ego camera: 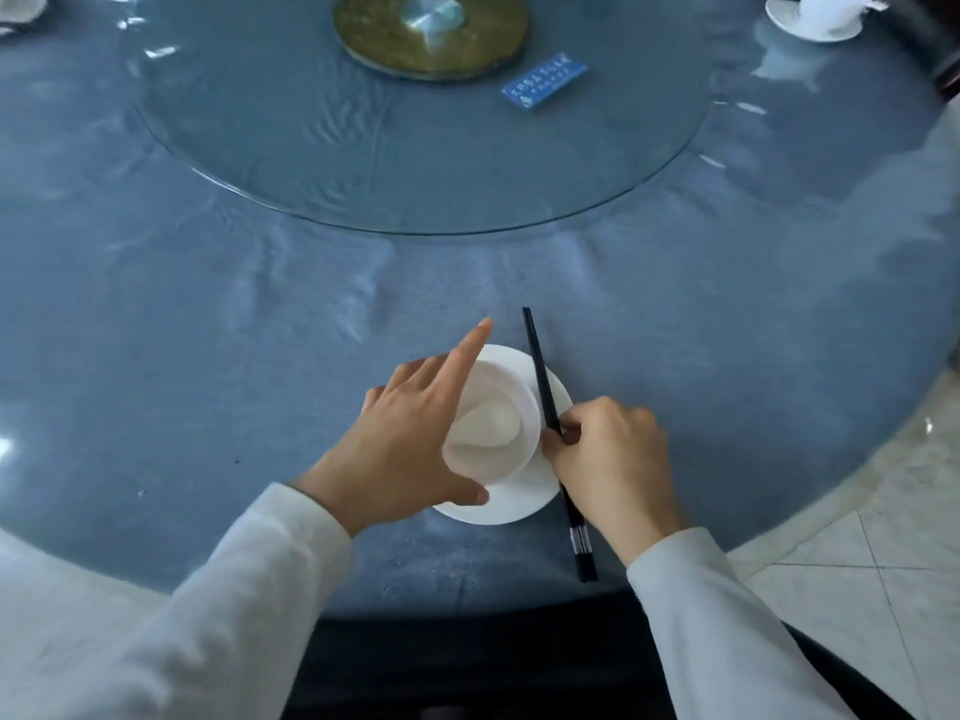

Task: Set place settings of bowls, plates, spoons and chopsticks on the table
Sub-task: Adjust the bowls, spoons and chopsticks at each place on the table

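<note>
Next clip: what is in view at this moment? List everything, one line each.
table: one, blue cloth, fills the view
turntable: one, clear glass, table centre
base: one, gold, under the turntable's middle
card: one, blue, on the turntable, right side
plate: one, white, near edge
bowl: one, white, on the plate
chopsticks: one pair, black, across the plate's right rim
far setting: one, white, top right corner
white item: one, top left corner, cut off
floor: pale tiles, right
left hand: against the bowl's left side, index finger straight
right hand: pinches the chopsticks
sleeves: two, white
</note>
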A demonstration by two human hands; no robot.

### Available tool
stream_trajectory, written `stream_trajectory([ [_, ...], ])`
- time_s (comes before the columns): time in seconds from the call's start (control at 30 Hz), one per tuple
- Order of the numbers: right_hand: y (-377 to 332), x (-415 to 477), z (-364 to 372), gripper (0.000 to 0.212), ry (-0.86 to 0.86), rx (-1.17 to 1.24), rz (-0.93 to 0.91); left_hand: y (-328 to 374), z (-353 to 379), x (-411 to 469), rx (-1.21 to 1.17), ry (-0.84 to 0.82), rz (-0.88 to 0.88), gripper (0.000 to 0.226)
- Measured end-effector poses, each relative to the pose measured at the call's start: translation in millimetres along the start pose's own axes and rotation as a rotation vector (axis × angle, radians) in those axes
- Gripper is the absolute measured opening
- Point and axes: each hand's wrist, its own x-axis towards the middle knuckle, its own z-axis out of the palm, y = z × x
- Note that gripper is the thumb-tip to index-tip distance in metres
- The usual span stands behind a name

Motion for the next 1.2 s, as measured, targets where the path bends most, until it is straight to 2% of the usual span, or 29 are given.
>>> stream_trajectory([
  [0.13, -2.1, -0.1, -1.7, 0.035, 0.015, 0.016, 0.010, -6.7, -12.5, 6.5, -0.036, -0.110, 0.063, 0.142],
  [0.33, -8.5, -0.8, -3.8, 0.044, -0.009, 0.044, -0.016, -8.9, -21.2, 7.4, -0.071, -0.183, 0.092, 0.140],
  [0.6, -9.4, -1.8, -4.3, 0.033, -0.008, 0.101, -0.019, -10.0, -24.1, 11.2, -0.069, -0.195, 0.102, 0.140],
  [0.83, -12.3, -4.0, -7.4, 0.033, -0.015, 0.097, -0.008, -12.6, -21.7, 11.1, -0.102, -0.175, 0.110, 0.138],
  [1.03, -9.3, -4.3, -9.2, 0.047, -0.004, 0.110, -0.036, -16.4, -20.5, 9.7, -0.137, -0.156, 0.160, 0.136],
  [1.1, -1.8, -3.5, -12.9, 0.049, 0.060, 0.135, -0.033, -19.2, -24.6, 5.5, -0.232, -0.038, 0.121, 0.121],
  [1.2, 15.5, 2.3, -21.0, 0.037, 0.157, 0.218, 0.029, -38.8, -24.7, -3.4, -0.510, 0.324, -0.168, 0.061],
])
